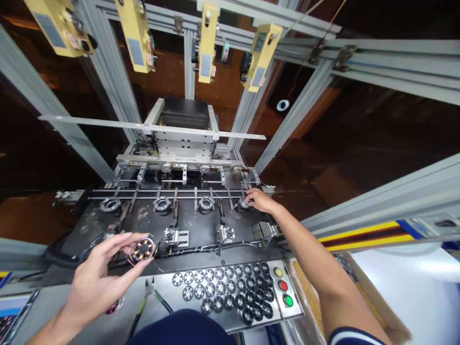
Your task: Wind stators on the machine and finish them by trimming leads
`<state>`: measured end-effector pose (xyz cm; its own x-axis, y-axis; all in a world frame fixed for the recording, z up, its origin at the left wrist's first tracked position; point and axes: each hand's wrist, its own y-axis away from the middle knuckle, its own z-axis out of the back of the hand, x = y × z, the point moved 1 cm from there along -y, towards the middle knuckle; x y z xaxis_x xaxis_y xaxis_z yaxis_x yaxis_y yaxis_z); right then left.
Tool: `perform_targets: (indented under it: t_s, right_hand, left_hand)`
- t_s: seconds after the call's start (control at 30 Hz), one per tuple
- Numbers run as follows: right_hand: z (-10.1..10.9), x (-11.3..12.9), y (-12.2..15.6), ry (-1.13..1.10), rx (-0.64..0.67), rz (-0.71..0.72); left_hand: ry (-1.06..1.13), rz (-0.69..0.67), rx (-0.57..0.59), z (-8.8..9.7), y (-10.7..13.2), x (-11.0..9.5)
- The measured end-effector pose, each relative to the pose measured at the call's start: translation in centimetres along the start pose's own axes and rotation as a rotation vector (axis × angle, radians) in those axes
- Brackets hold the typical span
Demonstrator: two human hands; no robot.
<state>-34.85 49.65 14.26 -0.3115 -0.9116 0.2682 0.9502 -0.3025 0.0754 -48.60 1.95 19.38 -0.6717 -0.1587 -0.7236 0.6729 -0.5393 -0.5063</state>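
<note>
Copper coils are shining on a round wound core [143,249] that my left hand [98,275] is holding up above the near metal surface [164,280], thumb and fingers pinching its rim. Fine loose wires [130,256] are curling out around it. Farther off, my right hand [259,199] is sitting over the rightmost ring holder [243,207], its fingers bent and close together; a glint of copper is showing beneath them, but I cannot tell whether they are gripping anything. Nearer, rows of black spoked parts [240,302] are lying between the cutters [150,288] on the left and three push-buttons [283,286] on the right. I am judging the wires the weak point: trailing ends could be snagging on the cutters and tugging a coil loose, while a slackening pinch could be dropping the core onto the surface.
</note>
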Motion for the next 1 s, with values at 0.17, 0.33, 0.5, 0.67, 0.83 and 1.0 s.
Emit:
perform_targets:
  t_s: [0.17,0.33,0.5,0.67,0.83,1.0]
  right_hand:
    - [2.4,4.4,3.3,-0.096,-0.167,0.094]
    - [-0.4,16.8,8.3,-0.264,-0.217,0.328]
    - [-12.5,33.2,10.9,-0.345,0.022,0.685]
    - [-22.1,42.9,9.8,-0.195,0.152,0.839]
    - [-22.4,41.6,10.8,-0.136,0.083,0.773]
    - [-18.9,31.6,15.9,-0.129,-0.099,0.538]
  left_hand:
    - [-0.161,0.305,-0.096,3.3,6.1,3.2]
    - [-0.329,0.553,-0.128,7.4,15.4,8.2]
    - [-0.373,0.604,-0.075,8.1,21.2,11.5]
    - [-0.366,0.596,-0.062,6.7,21.8,13.5]
    - [-0.372,0.633,-0.154,6.6,22.6,12.7]
    - [-0.371,0.662,-0.304,8.0,25.1,9.1]
